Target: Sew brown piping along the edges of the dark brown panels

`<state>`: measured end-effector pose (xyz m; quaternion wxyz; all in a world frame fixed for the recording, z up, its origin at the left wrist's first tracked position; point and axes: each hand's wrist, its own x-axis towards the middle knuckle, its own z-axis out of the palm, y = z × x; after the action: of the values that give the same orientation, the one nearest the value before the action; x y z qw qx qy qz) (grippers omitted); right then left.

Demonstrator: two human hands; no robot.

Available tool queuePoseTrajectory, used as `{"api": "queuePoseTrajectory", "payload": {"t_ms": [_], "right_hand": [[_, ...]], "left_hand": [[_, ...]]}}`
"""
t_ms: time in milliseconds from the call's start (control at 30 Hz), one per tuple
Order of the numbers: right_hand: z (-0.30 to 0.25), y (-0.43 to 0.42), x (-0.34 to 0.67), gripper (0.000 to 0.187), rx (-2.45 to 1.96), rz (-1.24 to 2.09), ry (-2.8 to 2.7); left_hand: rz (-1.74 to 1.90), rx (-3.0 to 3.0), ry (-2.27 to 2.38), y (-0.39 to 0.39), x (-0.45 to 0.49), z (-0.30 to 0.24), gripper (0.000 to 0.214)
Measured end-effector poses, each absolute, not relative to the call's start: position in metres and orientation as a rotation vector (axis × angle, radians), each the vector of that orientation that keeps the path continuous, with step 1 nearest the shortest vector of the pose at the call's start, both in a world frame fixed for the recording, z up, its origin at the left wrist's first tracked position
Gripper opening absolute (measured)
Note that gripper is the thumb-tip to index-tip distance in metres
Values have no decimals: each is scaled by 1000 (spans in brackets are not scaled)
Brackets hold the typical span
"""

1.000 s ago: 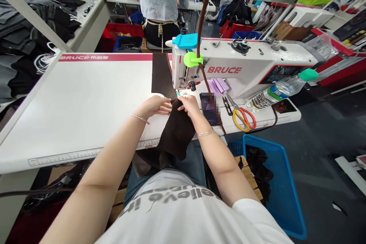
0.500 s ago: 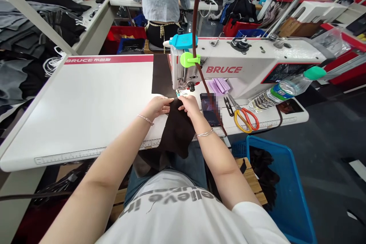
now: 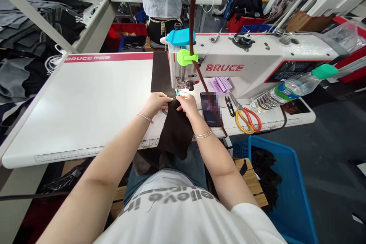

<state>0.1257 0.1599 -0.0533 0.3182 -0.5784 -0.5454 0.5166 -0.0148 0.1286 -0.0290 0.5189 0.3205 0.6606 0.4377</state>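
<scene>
Holding: dark brown fabric [image 3: 175,135] is pinched at the presser foot [image 3: 179,91] by left hand [image 3: 156,106] and right hand [image 3: 187,106], fingers [image 3: 183,99] pressed together.
Far side: more fabric [image 3: 160,72] is laid flat.

- Room for the left hand [image 3: 156,105] leftward, low across the white bench [image 3: 94,110].
- Right of the right hand [image 3: 187,106]: phone [image 3: 210,109], thread snips [image 3: 230,106], scissors [image 3: 246,120], water bottle [image 3: 286,93].
- Across that side, a hanging brown strap [image 3: 203,84].
- Directly ahead: presser foot [image 3: 180,90], sewing machine head [image 3: 251,61].
- Below the bench's right front: blue basket [image 3: 294,198].
</scene>
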Motion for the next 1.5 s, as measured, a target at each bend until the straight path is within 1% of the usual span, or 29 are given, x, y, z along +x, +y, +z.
{"api": "queuePoseTrajectory", "payload": {"t_ms": [233, 433, 667, 1300, 1500], "right_hand": [[-53, 159, 126, 13, -1544, 1351, -1442], [-52, 158, 123, 23, -1554, 1356, -1363], [-52, 158, 123, 26, -1582, 1345, -1363], [-55, 157, 122, 27, -1565, 1330, -1329], [-49, 156, 122, 24, -1577, 1331, -1283]], "left_hand": [[1147, 836, 1642, 128, -12, -32, 27], [1216, 871, 1665, 126, -9, -30, 23], [1233, 899, 1643, 126, -10, -36, 22], [1304, 783, 1533, 128, -8, -41, 22], [1283, 775, 1513, 127, -10, -40, 26]]}}
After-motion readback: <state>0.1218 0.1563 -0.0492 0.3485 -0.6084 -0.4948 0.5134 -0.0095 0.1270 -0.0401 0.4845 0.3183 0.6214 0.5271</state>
